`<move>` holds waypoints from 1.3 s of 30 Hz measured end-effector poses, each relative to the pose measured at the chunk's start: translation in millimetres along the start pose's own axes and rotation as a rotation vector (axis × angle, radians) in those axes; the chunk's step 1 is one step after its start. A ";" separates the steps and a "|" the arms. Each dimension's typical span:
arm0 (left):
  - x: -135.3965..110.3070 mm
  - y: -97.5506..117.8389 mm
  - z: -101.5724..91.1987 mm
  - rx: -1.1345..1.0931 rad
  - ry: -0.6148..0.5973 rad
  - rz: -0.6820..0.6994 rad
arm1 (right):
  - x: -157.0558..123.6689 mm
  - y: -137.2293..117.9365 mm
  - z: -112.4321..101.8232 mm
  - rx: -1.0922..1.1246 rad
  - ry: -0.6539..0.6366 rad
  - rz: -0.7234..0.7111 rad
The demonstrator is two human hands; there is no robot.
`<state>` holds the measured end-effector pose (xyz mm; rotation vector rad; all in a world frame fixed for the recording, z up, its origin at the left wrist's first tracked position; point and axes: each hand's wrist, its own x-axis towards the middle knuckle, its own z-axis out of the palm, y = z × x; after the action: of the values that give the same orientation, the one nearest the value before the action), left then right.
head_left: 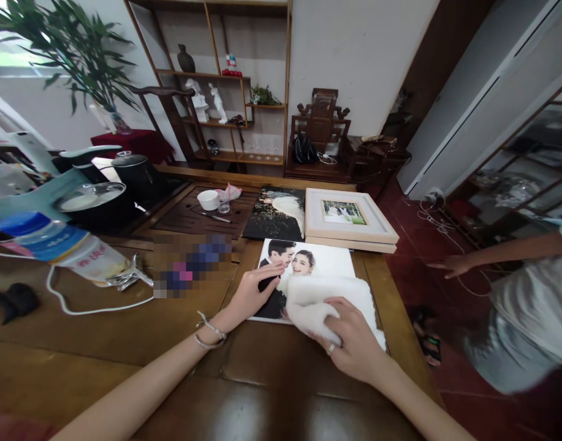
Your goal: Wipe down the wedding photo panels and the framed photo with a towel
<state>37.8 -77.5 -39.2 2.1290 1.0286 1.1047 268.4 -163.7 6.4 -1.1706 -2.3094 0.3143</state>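
Observation:
A wedding photo print (336, 260) of a couple lies flat on the brown wooden table (179, 367). On its left part rests my left hand (261, 286), fingers stretched out flat and holding nothing. My right hand (352, 343) grips a white fluffy cloth (317, 300), its fingers wrapped into the bunched part. This cloth lies over the lower right of the print and hides that area. Just behind the print are a dark photo panel (271, 214) and a pale framed photo (354, 214) stacked on another frame.
A blue-capped bottle (83, 248), a white cable (64, 300) and a lidded pot (94, 202) stand at left. A white bowl (209, 199) sits on the tea tray (184, 214). At right is another person (529, 306), one arm reaching toward the table.

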 end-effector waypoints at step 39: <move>-0.9 -1.4 1.2 0.027 0.021 0.019 | 39.1 61.1 -14.7 -0.009 -0.024 0.094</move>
<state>37.9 -77.6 -41.3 2.1571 1.0405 1.1310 299.0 -96.2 6.2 -1.2887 -2.2826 0.3539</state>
